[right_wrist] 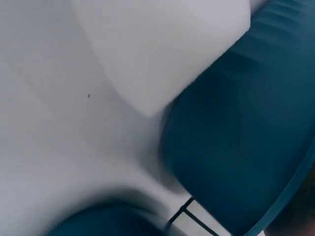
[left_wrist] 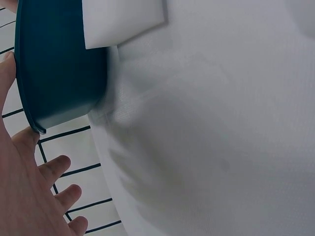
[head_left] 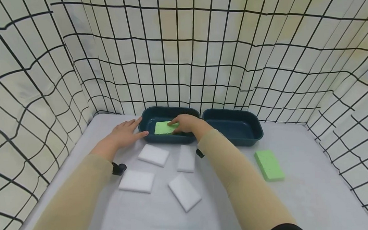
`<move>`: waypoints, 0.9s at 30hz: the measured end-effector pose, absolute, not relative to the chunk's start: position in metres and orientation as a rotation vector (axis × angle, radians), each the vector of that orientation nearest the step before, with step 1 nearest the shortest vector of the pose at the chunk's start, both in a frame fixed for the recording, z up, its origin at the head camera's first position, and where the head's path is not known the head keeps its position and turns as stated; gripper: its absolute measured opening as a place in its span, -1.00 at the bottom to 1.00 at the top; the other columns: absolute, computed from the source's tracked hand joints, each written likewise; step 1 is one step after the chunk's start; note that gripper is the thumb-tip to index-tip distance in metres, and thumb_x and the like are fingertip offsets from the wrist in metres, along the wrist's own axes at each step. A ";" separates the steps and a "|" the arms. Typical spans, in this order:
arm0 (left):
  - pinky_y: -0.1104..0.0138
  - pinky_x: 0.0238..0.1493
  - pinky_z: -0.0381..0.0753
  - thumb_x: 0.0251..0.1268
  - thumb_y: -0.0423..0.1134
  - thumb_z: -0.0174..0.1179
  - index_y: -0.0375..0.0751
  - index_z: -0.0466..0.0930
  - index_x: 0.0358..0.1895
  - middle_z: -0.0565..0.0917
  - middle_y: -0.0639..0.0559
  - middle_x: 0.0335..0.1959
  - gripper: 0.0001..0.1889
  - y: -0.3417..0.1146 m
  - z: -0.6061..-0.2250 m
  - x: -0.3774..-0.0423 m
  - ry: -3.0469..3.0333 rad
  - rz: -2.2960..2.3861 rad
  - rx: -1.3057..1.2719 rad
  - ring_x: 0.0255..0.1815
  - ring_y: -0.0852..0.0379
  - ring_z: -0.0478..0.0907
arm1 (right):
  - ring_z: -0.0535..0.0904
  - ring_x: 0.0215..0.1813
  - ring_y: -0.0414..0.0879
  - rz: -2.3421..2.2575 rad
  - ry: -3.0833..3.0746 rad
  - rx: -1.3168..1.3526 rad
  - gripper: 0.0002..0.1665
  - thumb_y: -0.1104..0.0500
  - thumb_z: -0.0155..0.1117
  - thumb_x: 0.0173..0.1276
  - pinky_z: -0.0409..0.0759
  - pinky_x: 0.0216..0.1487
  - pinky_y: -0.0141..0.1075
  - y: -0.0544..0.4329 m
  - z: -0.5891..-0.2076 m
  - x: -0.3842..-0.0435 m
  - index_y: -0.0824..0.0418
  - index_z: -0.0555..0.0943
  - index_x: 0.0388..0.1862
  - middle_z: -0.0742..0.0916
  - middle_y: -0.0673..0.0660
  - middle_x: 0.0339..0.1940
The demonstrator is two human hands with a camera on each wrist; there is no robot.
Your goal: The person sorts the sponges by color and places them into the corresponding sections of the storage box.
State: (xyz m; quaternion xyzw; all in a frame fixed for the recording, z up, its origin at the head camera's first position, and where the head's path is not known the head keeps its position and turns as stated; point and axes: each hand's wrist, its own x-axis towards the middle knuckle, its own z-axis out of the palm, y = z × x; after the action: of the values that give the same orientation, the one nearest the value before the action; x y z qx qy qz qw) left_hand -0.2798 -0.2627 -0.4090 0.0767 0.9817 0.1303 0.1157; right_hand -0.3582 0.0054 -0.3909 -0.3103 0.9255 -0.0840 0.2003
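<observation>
Our right hand (head_left: pixel 187 123) is bending its fingers over the right end of a green block (head_left: pixel 161 128) in the left bin (head_left: pixel 169 139); we are not seeing enough of the thumb to tell whether they are pinching the block or only pressing on it. Our left hand (head_left: pixel 126 133) is spreading its fingers nearly straight at the bin's left end, touching the rim and gripping nothing. The green block is lying inside the left bin, which is standing by the far edge of the table (head_left: pixel 130 217), just beside the right bin (head_left: pixel 238 126). We are judging a slip the likeliest trouble: with only one end covered, an uneven push could be swinging the block askew or jamming it against the wall. Too much weight on the rim could be tilting the bin or nudging it into its neighbour, and the right sleeve (head_left: pixel 232 171), if dipping, could be brushing the nearest of four white blocks (head_left: pixel 186 158). The green block is showing a pale lime top, flat and matt, with straight edges and what we are taking for foam, much like the second green block (head_left: pixel 269 165) lying towards the table's right edge.
</observation>
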 end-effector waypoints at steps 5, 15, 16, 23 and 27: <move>-0.31 0.45 -0.23 0.30 0.56 -0.28 -0.09 -0.25 0.63 -0.08 -0.38 0.57 0.05 -0.259 -0.406 -0.279 2.868 0.393 0.207 0.53 -0.46 -0.18 | 0.23 0.53 -0.03 -0.210 2.598 -0.842 -0.38 -0.09 0.30 0.41 0.22 0.48 -0.08 0.003 -0.392 -0.358 -0.25 0.44 0.44 0.42 0.01 0.49; -0.30 0.45 -0.24 0.28 0.58 -0.29 -0.06 -0.26 0.63 -0.08 -0.37 0.58 0.06 -0.262 -0.409 -0.280 2.865 0.394 0.201 0.54 -0.45 -0.19 | 0.27 0.50 -0.05 -0.291 2.610 -0.853 -0.34 -0.02 0.38 0.37 0.30 0.44 -0.10 0.007 -0.388 -0.364 -0.20 0.45 0.43 0.44 0.00 0.47; -0.31 0.45 -0.24 0.28 0.58 -0.29 -0.07 -0.26 0.63 -0.07 -0.38 0.57 0.06 -0.261 -0.409 -0.279 2.868 0.395 0.205 0.53 -0.46 -0.18 | 0.27 0.50 -0.05 -0.303 2.613 -0.860 -0.33 -0.02 0.38 0.36 0.30 0.44 -0.10 0.009 -0.386 -0.365 -0.20 0.45 0.43 0.44 0.00 0.47; -0.32 0.44 -0.23 0.30 0.56 -0.29 -0.09 -0.27 0.63 -0.09 -0.38 0.57 0.05 -0.261 -0.408 -0.279 2.876 0.396 0.219 0.53 -0.46 -0.19 | 0.19 0.54 0.00 -0.404 2.622 -0.831 -0.30 -0.05 0.39 0.34 0.24 0.46 0.00 0.019 -0.374 -0.362 -0.17 0.43 0.45 0.39 0.00 0.51; -0.34 0.43 -0.21 0.33 0.54 -0.28 -0.12 -0.27 0.62 -0.10 -0.41 0.57 0.04 -0.260 -0.409 -0.278 2.874 0.406 0.230 0.52 -0.49 -0.18 | 0.18 0.55 0.02 -0.408 2.635 -0.857 -0.29 -0.07 0.38 0.35 0.20 0.48 0.03 0.023 -0.369 -0.357 -0.16 0.43 0.46 0.38 0.02 0.51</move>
State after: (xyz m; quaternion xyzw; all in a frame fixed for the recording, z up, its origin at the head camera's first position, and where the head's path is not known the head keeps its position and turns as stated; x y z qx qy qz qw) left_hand -0.2779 -0.2600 -0.4091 0.0784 0.9806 0.1384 0.1145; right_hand -0.3574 0.0234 -0.3694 -0.3016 0.9272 -0.1436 0.1698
